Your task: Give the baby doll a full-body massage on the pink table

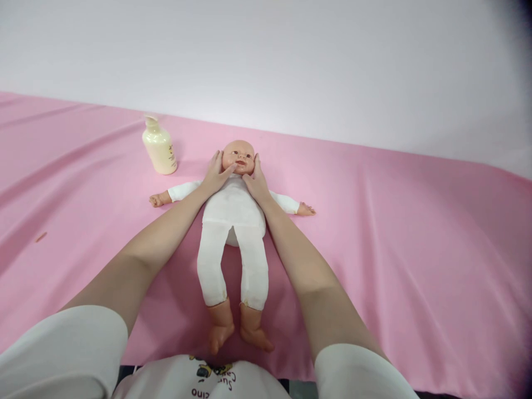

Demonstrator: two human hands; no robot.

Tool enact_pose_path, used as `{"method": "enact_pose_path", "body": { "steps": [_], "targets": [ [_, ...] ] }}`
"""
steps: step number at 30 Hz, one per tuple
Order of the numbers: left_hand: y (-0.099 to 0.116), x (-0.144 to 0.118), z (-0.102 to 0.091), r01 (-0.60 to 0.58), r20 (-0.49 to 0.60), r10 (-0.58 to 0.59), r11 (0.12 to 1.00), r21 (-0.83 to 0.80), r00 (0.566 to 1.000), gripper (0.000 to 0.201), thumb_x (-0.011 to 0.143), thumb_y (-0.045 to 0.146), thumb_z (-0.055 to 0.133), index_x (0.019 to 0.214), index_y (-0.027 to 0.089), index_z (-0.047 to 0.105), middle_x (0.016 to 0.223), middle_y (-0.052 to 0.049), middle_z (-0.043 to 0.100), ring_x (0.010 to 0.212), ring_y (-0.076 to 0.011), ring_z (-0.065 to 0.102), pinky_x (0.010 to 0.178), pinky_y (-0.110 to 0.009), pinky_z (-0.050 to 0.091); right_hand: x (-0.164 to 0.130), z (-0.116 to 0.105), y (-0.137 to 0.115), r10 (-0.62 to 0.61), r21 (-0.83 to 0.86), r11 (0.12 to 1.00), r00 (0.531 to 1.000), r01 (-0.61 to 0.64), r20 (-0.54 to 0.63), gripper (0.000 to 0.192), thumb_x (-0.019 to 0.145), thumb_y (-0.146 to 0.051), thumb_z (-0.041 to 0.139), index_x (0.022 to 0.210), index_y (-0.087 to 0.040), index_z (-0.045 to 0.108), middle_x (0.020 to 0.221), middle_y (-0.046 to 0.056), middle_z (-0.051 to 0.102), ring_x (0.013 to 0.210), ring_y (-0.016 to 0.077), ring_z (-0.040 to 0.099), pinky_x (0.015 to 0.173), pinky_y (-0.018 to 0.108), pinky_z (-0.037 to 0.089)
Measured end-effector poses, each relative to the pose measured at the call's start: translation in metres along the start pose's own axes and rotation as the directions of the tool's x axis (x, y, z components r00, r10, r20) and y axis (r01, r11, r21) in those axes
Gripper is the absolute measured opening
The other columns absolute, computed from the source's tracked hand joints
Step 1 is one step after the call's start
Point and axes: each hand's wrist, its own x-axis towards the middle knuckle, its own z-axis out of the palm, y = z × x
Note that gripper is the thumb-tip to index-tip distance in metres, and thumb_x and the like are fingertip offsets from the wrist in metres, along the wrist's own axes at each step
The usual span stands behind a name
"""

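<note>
- Baby doll (233, 213) lies face up on the pink sheet (394, 233), arms out to both sides, feet toward the camera.
- Left hand (216, 174) rests flat on the doll's cheek and shoulder on its side, fingers loosely spread along the head, thumb near the chin.
- Right hand (255, 180) mirrors it on the other cheek, fingers up along the head, not pinching.
- Cream lotion bottle (158, 146) stands upright on the sheet, near the doll's head, on the left, untouched.
</note>
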Motion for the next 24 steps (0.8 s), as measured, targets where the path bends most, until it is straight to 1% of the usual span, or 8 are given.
{"method": "enact_pose_path", "body": {
  "steps": [2,4,7,10,13,18,21,24],
  "targets": [
    [0.002,0.0,0.0,0.015,-0.011,-0.015,1.0,0.018,1.0,0.097,0.081,0.081,0.053,0.153,0.017,0.034,0.166,-0.02,0.023,0.157,-0.0345,0.015,0.128,-0.052,0.011,0.001,0.001,0.0,0.081,0.026,0.996,0.996,-0.08,-0.028,0.103,0.079,-0.041,0.054,0.162,-0.017,-0.003,0.172,0.008,0.007,0.16,0.028,0.005,0.13,0.055,0.015],
    [0.003,0.0,0.0,0.009,-0.023,-0.008,1.0,0.015,1.0,0.093,0.083,0.083,0.048,0.149,0.017,0.04,0.164,-0.02,0.028,0.156,-0.0345,0.018,0.128,-0.052,0.012,0.0,0.001,-0.002,0.135,0.051,0.99,0.99,-0.133,-0.044,0.103,0.076,-0.04,0.056,0.161,-0.015,0.004,0.171,0.01,0.012,0.16,0.0291,0.004,0.13,0.055,0.01],
    [0.002,0.002,0.001,-0.027,-0.036,0.027,1.0,0.0,0.999,0.09,0.084,0.085,0.042,0.146,0.02,0.043,0.162,-0.018,0.034,0.155,-0.034,0.021,0.128,-0.053,0.014,-0.001,0.001,-0.006,0.135,0.078,0.988,0.989,-0.13,-0.055,0.099,0.076,-0.041,0.058,0.16,-0.019,0.011,0.17,0.008,0.017,0.16,0.0303,0.005,0.13,0.058,0.007],
    [-0.001,0.003,0.001,-0.046,-0.03,0.046,0.999,0.006,0.998,0.095,0.083,0.088,0.038,0.15,0.021,0.038,0.164,-0.018,0.03,0.155,-0.0332,0.021,0.128,-0.052,0.014,-0.003,0.001,-0.009,0.128,0.087,0.989,0.99,-0.123,-0.056,0.101,0.075,-0.042,0.06,0.16,-0.016,0.012,0.17,0.01,0.017,0.16,0.0309,0.006,0.13,0.058,0.006],
    [-0.001,0.002,0.001,-0.075,-0.025,0.076,0.997,0.012,0.997,0.096,0.083,0.089,0.036,0.153,0.024,0.034,0.165,-0.015,0.029,0.156,-0.0318,0.02,0.128,-0.051,0.012,-0.003,0.001,-0.009,0.106,0.093,0.991,0.993,-0.102,-0.045,0.102,0.076,-0.045,0.061,0.16,-0.017,0.01,0.171,0.009,0.013,0.16,0.029,0.001,0.13,0.056,0.004],
    [0.006,0.001,0.0,-0.193,-0.021,0.195,0.979,0.063,0.981,0.085,0.089,0.083,0.025,0.153,0.028,0.038,0.163,-0.009,0.037,0.156,-0.0282,0.021,0.128,-0.047,0.013,-0.003,0.002,-0.005,0.042,0.064,0.997,0.998,-0.039,-0.037,0.103,0.081,-0.052,0.059,0.162,-0.018,0.004,0.172,0.007,0.006,0.16,0.0254,-0.002,0.131,0.05,0.004],
    [0.01,0.0,-0.002,-0.239,-0.01,0.24,0.968,0.083,0.971,0.083,0.091,0.081,0.021,0.151,0.029,0.042,0.159,-0.008,0.043,0.155,-0.0265,0.024,0.128,-0.046,0.015,-0.004,0.001,-0.006,-0.006,0.034,0.999,1.0,0.007,-0.031,0.101,0.084,-0.053,0.057,0.162,-0.02,0.002,0.172,0.005,0.004,0.16,0.0247,-0.002,0.131,0.051,0.003],
    [0.011,-0.001,-0.004,-0.26,0.005,0.26,0.962,0.09,0.966,0.082,0.092,0.081,0.022,0.149,0.027,0.047,0.159,-0.009,0.043,0.155,-0.0266,0.024,0.128,-0.047,0.016,-0.006,-0.001,-0.013,-0.078,0.017,0.997,0.997,0.078,-0.028,0.095,0.086,-0.051,0.056,0.162,-0.025,0.006,0.172,0.001,0.006,0.16,0.0228,-0.003,0.131,0.051,0.0]
  ]
}}
